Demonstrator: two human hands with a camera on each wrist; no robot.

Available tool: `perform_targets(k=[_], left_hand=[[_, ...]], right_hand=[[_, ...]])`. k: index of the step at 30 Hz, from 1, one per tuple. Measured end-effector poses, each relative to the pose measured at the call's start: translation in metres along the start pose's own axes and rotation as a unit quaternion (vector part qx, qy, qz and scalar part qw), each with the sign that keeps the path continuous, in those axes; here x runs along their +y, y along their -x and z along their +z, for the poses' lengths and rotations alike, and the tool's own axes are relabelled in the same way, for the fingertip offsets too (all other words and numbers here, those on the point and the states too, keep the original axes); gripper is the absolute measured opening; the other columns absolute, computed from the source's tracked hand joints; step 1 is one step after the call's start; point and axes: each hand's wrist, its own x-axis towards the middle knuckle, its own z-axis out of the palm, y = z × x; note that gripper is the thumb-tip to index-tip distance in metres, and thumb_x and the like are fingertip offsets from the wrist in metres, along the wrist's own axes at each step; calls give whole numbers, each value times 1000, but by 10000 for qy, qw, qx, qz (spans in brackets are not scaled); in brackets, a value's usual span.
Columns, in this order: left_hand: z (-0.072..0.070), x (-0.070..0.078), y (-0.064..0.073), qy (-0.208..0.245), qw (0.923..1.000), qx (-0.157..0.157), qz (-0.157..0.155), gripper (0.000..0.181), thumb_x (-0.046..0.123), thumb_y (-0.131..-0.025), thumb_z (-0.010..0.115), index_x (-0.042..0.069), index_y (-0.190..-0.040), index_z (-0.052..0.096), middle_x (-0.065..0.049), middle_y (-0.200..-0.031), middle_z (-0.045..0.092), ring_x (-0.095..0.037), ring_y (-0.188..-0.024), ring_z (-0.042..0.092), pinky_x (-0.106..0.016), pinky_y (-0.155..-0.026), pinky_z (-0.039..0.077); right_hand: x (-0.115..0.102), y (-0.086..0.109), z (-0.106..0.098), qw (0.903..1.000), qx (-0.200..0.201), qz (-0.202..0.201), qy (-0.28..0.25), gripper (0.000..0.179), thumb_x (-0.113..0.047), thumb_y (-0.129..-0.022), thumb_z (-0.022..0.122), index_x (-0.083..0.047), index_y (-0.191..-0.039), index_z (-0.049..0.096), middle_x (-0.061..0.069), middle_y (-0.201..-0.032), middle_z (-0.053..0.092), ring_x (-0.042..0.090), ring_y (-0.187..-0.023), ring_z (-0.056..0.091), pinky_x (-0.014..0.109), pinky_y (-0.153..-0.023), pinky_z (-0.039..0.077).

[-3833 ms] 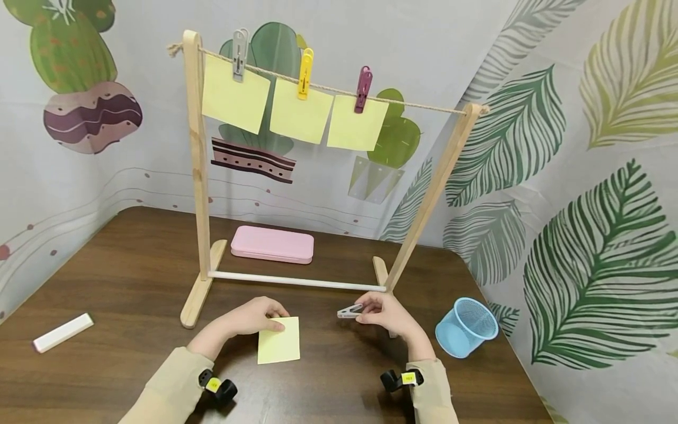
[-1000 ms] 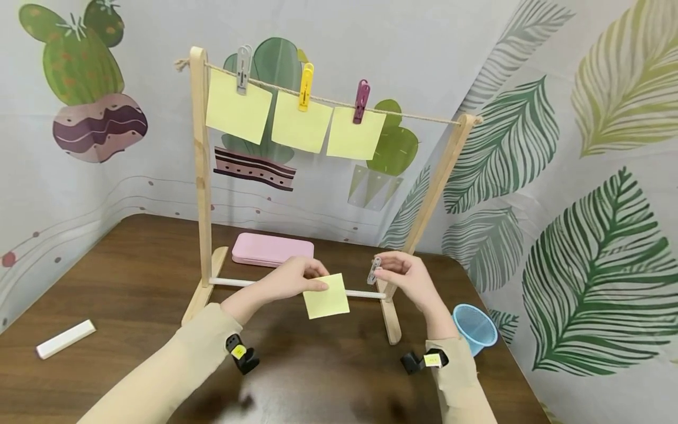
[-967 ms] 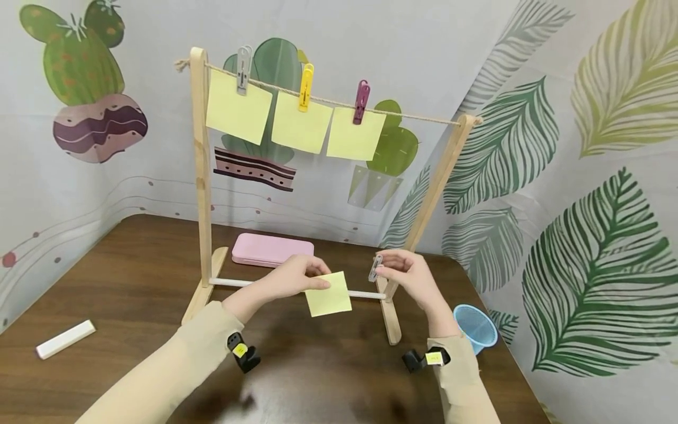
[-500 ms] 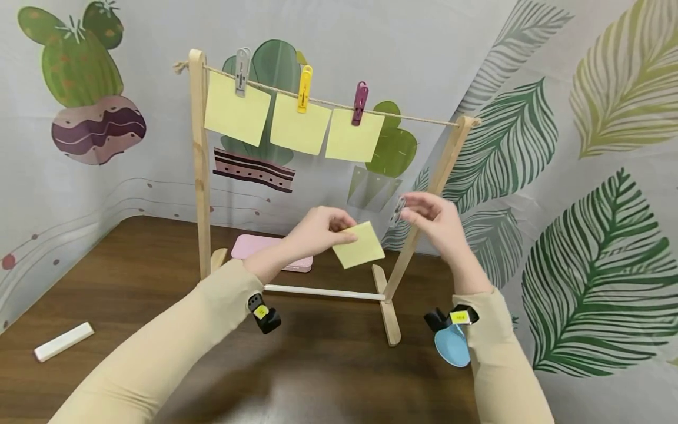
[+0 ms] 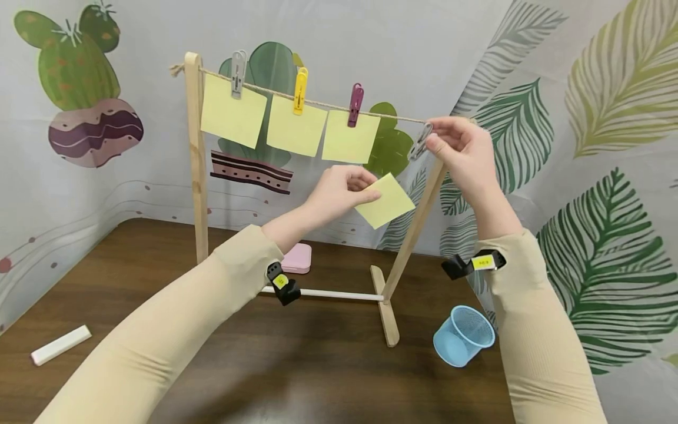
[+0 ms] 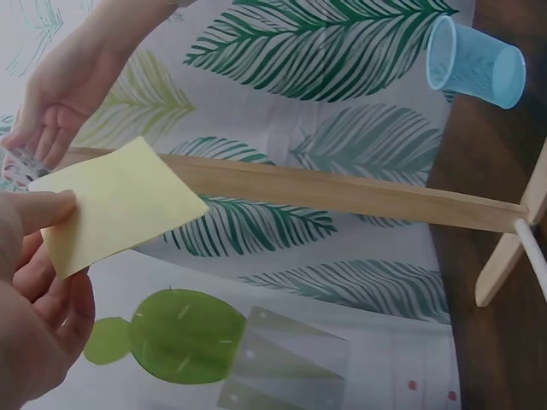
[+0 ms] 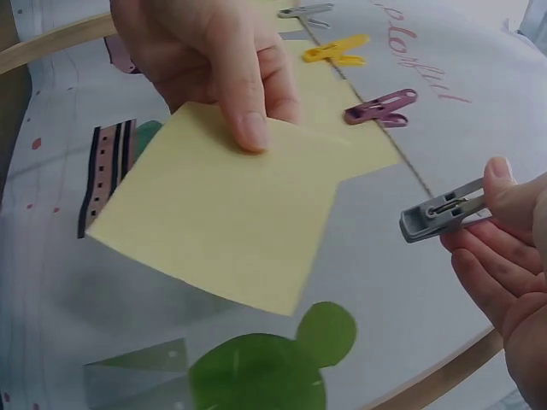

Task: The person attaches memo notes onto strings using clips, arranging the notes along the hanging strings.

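My left hand (image 5: 346, 191) pinches a square yellow sticky note (image 5: 389, 201) between thumb and fingers, below the right part of the rope (image 5: 399, 118). A grey clothespin (image 5: 421, 141) is pinched in my right hand (image 5: 466, 156), up beside the right post (image 5: 418, 224). In the right wrist view, the grey clothespin (image 7: 440, 212) overlaps the rope's line. Three yellow notes hang along the rope, pinned by a grey clothespin (image 5: 238, 73), a yellow clothespin (image 5: 300, 91) and a purple clothespin (image 5: 355, 105).
The wooden frame stands on a brown table (image 5: 296, 365). Behind its white crossbar (image 5: 339, 294) lies a pink case (image 5: 298, 259), partly hidden by my left arm. A blue mesh cup (image 5: 463, 337) stands at the right, and a white bar (image 5: 60, 345) lies at the left.
Both hands have risen from the table toward the rope's right end, the left with the sticky note, the right with the grey clothespin. The three hung notes stay in place.
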Motion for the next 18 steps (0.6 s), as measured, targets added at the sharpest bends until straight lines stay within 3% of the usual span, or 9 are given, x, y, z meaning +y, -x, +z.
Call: perform_targets(k=[6, 10, 18], left_hand=[[-1, 15, -15, 489, 9977, 457, -78, 26, 17, -89, 72, 1, -109, 69, -15, -106, 73, -21, -99, 67, -27, -88, 51], [0, 20, -23, 826, 9934, 768, -193, 28, 17, -89, 73, 1, -111, 68, -15, -109, 72, -21, -103, 66, -25, -88, 50], [7, 26, -35, 1205, 9840, 1246, -418, 30, 16, -89, 73, 0, -113, 68, -16, -110, 72, -21, -104, 67, -23, -83, 52]], right_hand=[[-13, -22, -3, 9970, 338, 14, -691, 16, 1, -90, 66, -13, -95, 72, -7, -81, 68, 4, -75, 65, 16, -76, 51], [-20, -34, -2, 9924, 576, 190, -1068, 16, 5, -88, 67, -10, -90, 72, -4, -78, 68, 7, -71, 64, 16, -75, 51], [-28, -49, -1, 9954, 709, 535, -357, 10, -2, -88, 69, -10, -92, 72, -7, -77, 69, 5, -73, 65, 17, -79, 52]])
